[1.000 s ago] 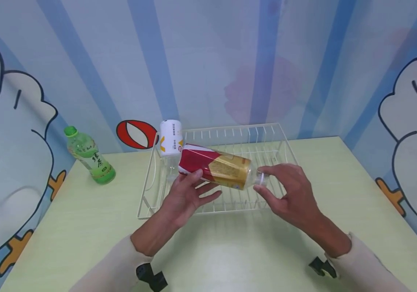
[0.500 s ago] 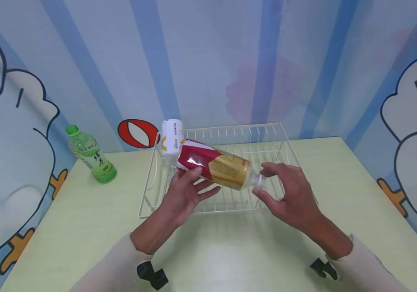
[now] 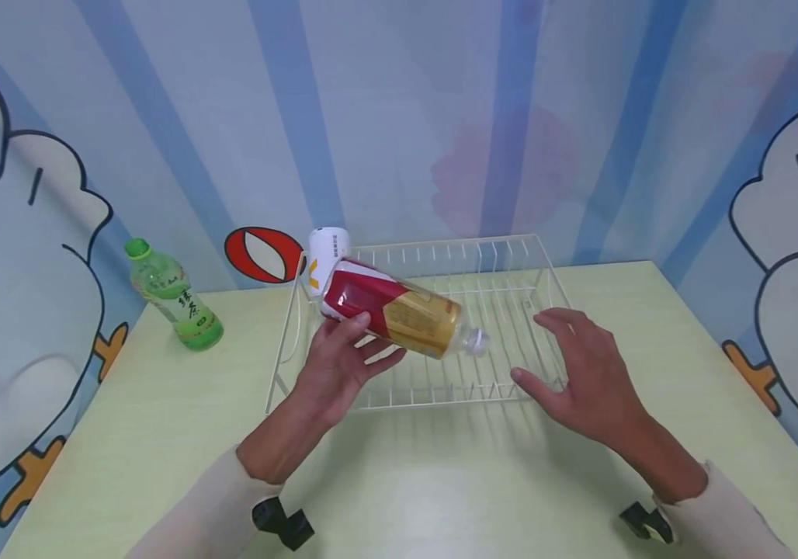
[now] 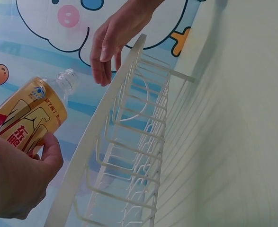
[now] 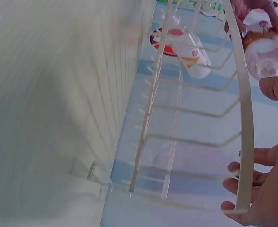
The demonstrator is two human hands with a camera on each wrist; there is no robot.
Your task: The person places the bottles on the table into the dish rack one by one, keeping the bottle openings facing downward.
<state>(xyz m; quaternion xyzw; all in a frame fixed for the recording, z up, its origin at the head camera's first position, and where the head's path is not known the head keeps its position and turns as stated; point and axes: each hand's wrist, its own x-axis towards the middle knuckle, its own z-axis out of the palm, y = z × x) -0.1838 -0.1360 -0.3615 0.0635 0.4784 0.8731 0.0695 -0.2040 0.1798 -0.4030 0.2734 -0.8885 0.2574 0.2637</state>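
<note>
A clear plastic bottle [image 3: 395, 309] with a red and gold label lies tilted in the air above the rack. My left hand [image 3: 334, 371] holds it near its base, thumb over the label and fingers underneath. The bare clear neck points right and slightly down; in the left wrist view the bottle [image 4: 37, 111] shows its gold side. To the right, apart from the neck, my right hand [image 3: 591, 384] is spread with thumb and fingers wide and nothing visible between them. Below both hands stands a white wire rack [image 3: 434, 404].
A white-labelled bottle [image 3: 327, 247] stands in the rack's back left corner, its clear part downward. On the table [image 3: 441, 481] at left is a green tea bottle [image 3: 178, 299] with a green cap. A printed backdrop [image 3: 399, 116] rises behind the table.
My right hand has let go of the bottle's neck and moved away to the right. My left hand has carried the bottle a little left and up.
</note>
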